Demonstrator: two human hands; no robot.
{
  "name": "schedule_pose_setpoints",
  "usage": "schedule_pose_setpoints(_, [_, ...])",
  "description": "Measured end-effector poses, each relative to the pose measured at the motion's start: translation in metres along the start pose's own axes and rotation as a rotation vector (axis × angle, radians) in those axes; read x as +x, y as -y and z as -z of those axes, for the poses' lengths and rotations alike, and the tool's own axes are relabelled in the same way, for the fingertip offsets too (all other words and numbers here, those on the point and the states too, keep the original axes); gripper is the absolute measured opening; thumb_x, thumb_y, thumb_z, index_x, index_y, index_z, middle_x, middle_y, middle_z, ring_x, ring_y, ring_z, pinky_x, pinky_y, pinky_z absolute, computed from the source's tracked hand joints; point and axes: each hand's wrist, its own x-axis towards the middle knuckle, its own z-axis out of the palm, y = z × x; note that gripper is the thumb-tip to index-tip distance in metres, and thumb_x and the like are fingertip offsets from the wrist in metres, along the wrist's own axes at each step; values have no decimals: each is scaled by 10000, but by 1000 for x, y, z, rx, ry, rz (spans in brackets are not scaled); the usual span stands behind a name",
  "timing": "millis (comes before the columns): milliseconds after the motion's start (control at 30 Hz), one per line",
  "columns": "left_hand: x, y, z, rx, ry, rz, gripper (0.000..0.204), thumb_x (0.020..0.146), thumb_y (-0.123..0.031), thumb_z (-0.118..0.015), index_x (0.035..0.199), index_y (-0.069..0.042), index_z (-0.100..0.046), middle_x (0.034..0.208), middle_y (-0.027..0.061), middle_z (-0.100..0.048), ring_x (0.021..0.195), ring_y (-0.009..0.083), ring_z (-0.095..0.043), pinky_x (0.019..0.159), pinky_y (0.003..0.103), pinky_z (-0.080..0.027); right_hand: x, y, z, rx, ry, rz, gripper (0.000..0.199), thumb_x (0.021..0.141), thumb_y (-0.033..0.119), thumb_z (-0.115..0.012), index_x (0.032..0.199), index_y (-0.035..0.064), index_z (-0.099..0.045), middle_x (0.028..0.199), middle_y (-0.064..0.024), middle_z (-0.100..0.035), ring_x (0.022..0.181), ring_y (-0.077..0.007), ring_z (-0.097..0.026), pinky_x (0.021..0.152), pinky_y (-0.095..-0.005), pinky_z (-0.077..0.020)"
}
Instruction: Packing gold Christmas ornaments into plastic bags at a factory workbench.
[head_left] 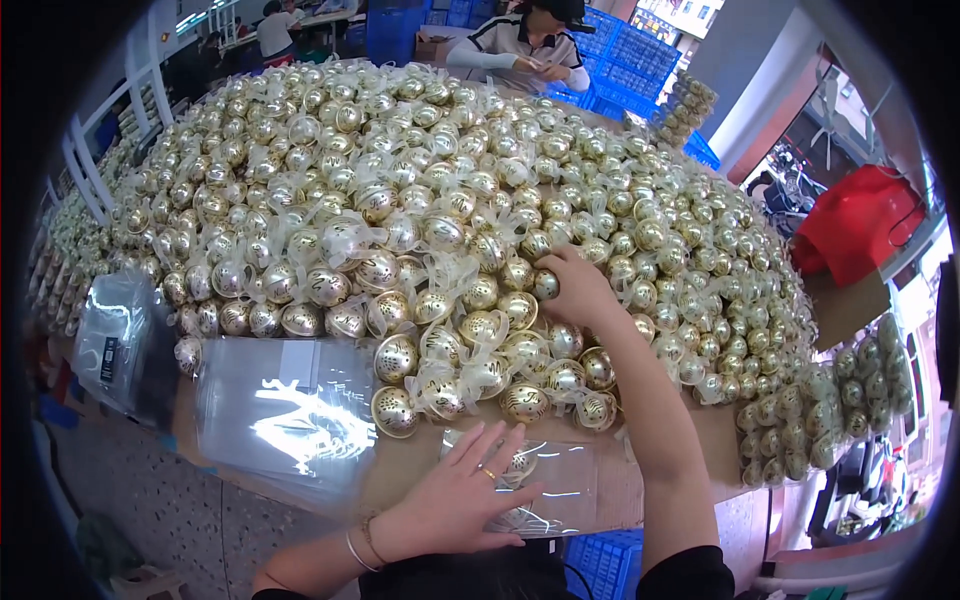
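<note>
A great heap of round gold ball ornaments [527, 403] with dark markings and pale sheer ribbons covers the table in front of me. My right hand [578, 288] reaches into the near middle of the heap, its fingers curled round one gold ball [546, 284]. At the table's front edge my left hand [455, 500], with a ring and bracelets, lies open with its fingers spread. Beneath it is a clear plastic bag [570, 485]; a gold ball [520, 466] shows through the plastic beside the fingers, partly hidden by them.
Stacked clear plastic bags [240, 400] lie left of my left hand, with more clear packaging [112, 330] beyond. Packed gold balls [790, 440] stand at the right edge. Across the table a person [525, 50] works near blue crates [630, 60]. Something red [860, 220] is at the right.
</note>
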Motion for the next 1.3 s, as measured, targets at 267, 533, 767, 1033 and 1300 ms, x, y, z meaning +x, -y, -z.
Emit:
schedule_pose_setpoints(267, [-2,3,2,41,7,29,662,781,-629,-589,1335,-282,-487,1461,285,-248,1351,449,-243,1114,535,-178,-28,10,52,1090,-209,-503,441,860,186,-603,1264,68,-471,982,-86,-587,641,-108,-540,574,-251,-473])
schedule_pose_setpoints(533, [-26,-19,11,-1621,-900,90,932,743,-334,-796,1434,-16,-259,1440,243,-303,1256,297,-438,1015,418,-419,-118,163,90,847,334,474,654,667,144,-835,1250,73,-548,1202,-122,-547,1128,-242,-519,891,-353,-468])
schedule_pose_setpoints(767, [-187,2,-22,-1756,-396,525,432,843,-288,-596,1128,32,-540,932,247,-631,690,286,-662,472,324,-533,17,7,27,-16,-146,-174,477,752,218,-724,1181,89,-560,1136,-161,-559,1050,-338,-549,892,-429,-455])
schedule_pose_setpoints(1033, [-342,28,-218,-1972,-1190,1304,371,897,-400,-473,1055,-93,-609,854,129,-677,580,224,-641,428,306,-477,62,-8,-21,-23,11,-87,532,746,331,-697,1211,134,-529,1255,-73,-522,991,-320,-601,851,-407,-498])
schedule_pose_setpoints(1300, [-354,41,-258,-1951,-1174,1341,328,889,-445,-506,1004,-157,-611,851,97,-683,610,215,-643,453,292,-473,23,-16,-1,764,-478,-438,396,835,268,-653,1169,92,-531,1001,-60,-609,859,-144,-611,660,-289,-511])
